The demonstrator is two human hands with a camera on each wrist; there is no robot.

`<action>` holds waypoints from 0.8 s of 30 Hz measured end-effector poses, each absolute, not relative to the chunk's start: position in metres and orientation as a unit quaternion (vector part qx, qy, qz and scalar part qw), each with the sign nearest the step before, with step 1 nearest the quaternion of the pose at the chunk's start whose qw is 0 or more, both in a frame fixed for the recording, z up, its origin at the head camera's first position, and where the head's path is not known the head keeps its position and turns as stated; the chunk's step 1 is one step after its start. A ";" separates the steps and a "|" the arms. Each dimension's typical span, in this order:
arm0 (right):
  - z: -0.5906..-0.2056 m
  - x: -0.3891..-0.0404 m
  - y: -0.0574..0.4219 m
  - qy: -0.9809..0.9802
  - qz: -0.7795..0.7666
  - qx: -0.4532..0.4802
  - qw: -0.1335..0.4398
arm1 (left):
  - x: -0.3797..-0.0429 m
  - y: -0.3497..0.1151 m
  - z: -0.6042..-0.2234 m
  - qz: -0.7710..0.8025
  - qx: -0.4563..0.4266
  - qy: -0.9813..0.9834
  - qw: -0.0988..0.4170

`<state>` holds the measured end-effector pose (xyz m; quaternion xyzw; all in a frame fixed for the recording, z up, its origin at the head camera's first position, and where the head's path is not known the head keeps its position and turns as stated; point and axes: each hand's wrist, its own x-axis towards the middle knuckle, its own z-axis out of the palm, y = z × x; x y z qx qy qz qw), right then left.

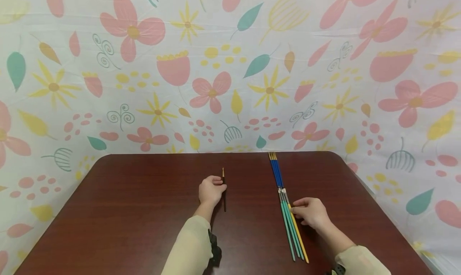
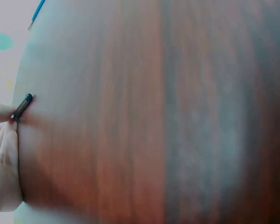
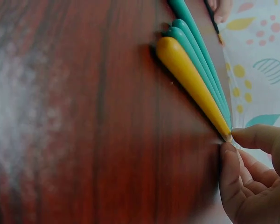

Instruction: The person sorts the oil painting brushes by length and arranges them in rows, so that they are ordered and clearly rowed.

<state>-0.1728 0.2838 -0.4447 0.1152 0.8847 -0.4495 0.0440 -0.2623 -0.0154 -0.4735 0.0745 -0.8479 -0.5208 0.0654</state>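
Observation:
My left hand point(image 1: 210, 191) pinches a thin paintbrush with a dark handle point(image 1: 225, 203), its tan tip toward the far edge. The rounded handle end of this paintbrush point(image 2: 24, 106) also shows in the left wrist view. To the right, my right hand point(image 1: 312, 214) has thumb and fingers on the yellow paintbrush point(image 1: 299, 235), pinching it near its ferrule. Beside that brush lie three teal paintbrushes point(image 1: 287, 231), close together, handles toward me. Seen from the right wrist, the yellow handle point(image 3: 191, 84) rests against the teal ones point(image 3: 196, 53).
Several blue paintbrushes point(image 1: 277, 174) lie beyond the teal ones, their tips reaching the far edge of the dark red-brown table point(image 1: 144, 219). A white cloth with printed flowers point(image 1: 216, 47) hangs behind the table and along its sides.

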 end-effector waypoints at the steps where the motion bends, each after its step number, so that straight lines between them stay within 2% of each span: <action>1: -0.445 -0.173 0.283 0.884 -0.451 0.115 0.043 | -0.262 -0.015 -0.472 -0.515 0.080 -0.851 0.066; 15: -0.448 -0.172 0.284 0.881 -0.456 0.120 0.039 | -0.265 -0.006 -0.465 -0.504 0.143 -0.850 0.056; 24: -0.447 -0.170 0.283 0.880 -0.458 0.120 0.039 | -0.265 -0.008 -0.463 -0.556 0.138 -0.818 0.055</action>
